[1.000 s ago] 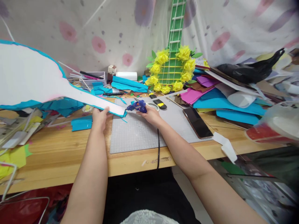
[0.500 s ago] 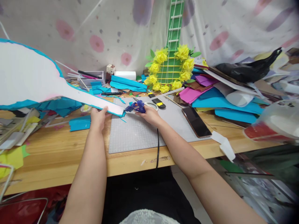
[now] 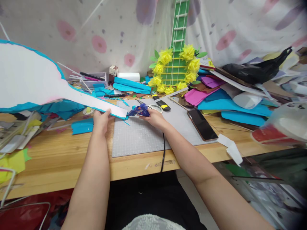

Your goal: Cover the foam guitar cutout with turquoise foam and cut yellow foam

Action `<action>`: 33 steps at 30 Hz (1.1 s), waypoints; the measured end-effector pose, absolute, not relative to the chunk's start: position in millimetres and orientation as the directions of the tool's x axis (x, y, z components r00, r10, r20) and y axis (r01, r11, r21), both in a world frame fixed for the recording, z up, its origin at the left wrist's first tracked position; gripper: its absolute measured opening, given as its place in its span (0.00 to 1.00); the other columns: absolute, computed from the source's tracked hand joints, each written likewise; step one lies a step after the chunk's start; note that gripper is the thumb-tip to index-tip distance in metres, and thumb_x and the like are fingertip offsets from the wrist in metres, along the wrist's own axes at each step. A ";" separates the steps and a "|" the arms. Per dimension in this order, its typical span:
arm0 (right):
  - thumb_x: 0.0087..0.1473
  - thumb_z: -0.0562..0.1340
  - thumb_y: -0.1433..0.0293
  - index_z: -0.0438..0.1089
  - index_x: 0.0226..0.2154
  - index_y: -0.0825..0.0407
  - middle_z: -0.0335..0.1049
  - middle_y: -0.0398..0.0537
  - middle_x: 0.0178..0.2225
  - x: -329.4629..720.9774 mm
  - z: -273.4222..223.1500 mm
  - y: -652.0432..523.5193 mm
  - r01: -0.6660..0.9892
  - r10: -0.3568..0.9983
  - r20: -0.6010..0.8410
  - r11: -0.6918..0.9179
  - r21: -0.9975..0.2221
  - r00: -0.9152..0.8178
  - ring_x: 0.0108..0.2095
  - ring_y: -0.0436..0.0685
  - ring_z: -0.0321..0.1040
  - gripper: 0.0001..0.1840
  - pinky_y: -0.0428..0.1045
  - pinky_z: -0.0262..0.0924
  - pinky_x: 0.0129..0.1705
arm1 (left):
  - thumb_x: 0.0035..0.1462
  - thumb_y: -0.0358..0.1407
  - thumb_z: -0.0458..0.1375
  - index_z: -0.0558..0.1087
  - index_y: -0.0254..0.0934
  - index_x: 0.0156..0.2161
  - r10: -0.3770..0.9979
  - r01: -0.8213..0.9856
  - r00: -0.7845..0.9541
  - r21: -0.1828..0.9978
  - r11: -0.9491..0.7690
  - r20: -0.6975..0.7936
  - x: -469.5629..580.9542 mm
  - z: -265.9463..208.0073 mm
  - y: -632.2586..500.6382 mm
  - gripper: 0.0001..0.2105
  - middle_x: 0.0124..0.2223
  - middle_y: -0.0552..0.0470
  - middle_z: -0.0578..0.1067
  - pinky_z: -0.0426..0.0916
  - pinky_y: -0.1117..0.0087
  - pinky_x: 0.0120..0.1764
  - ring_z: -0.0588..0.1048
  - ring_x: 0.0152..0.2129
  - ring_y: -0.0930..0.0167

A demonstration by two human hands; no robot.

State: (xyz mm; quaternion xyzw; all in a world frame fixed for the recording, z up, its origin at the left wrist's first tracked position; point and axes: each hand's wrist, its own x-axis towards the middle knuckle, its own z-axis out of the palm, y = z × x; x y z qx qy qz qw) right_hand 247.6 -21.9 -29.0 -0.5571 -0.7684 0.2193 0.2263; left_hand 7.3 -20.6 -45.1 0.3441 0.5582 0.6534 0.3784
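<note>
A large white guitar-shaped board edged in blue crepe paper reaches in from the left, its narrow neck pointing right. My left hand grips that neck from below, thumb on the near edge and the other fingers hidden behind it. In my right hand is a blue hot glue gun, its nozzle at the tip of the neck. A black cord hangs from the gun over the table's front edge. Beneath both lies a grey cutting mat.
Behind the mat leans a green paper guitar ringed with yellow flowers. Scissors, a yellow-and-black utility knife and a phone lie on the mat. Coloured paper is heaped at right, beside a plastic cup.
Both hands stay almost in place, the glue gun still at the neck's tip. The cord has swung slightly to the right.
</note>
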 end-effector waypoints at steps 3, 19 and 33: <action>0.50 0.62 0.54 0.70 0.47 0.47 0.74 0.48 0.42 248.2 -29.8 -22.6 0.753 0.952 0.097 0.291 -0.590 -0.292 0.44 0.59 0.69 0.24 0.50 0.60 0.43 | 0.38 0.32 0.63 0.67 0.37 0.34 0.875 -0.117 -0.483 0.989 -0.092 0.025 8.6 -43.2 -21.4 0.14 0.36 0.49 0.73 0.74 0.66 0.28 0.73 0.30 0.69; 0.51 0.62 0.56 0.69 0.49 0.48 0.73 0.50 0.45 245.0 -28.3 -19.4 0.754 0.968 0.103 0.242 -0.611 -0.228 0.45 0.62 0.69 0.24 0.52 0.61 0.43 | 0.38 0.33 0.63 0.68 0.36 0.34 0.882 -0.107 -0.470 0.990 -0.091 0.030 7.1 -45.1 -20.7 0.14 0.37 0.49 0.73 0.75 0.63 0.31 0.73 0.31 0.68; 0.49 0.63 0.56 0.71 0.46 0.47 0.74 0.48 0.40 246.9 -29.5 -23.1 0.723 0.953 0.093 0.280 -0.631 -0.289 0.42 0.59 0.69 0.22 0.51 0.61 0.43 | 0.39 0.33 0.63 0.67 0.36 0.35 0.886 -0.070 -0.461 0.994 -0.088 0.046 8.2 -42.9 -21.5 0.14 0.36 0.50 0.73 0.75 0.63 0.32 0.74 0.30 0.69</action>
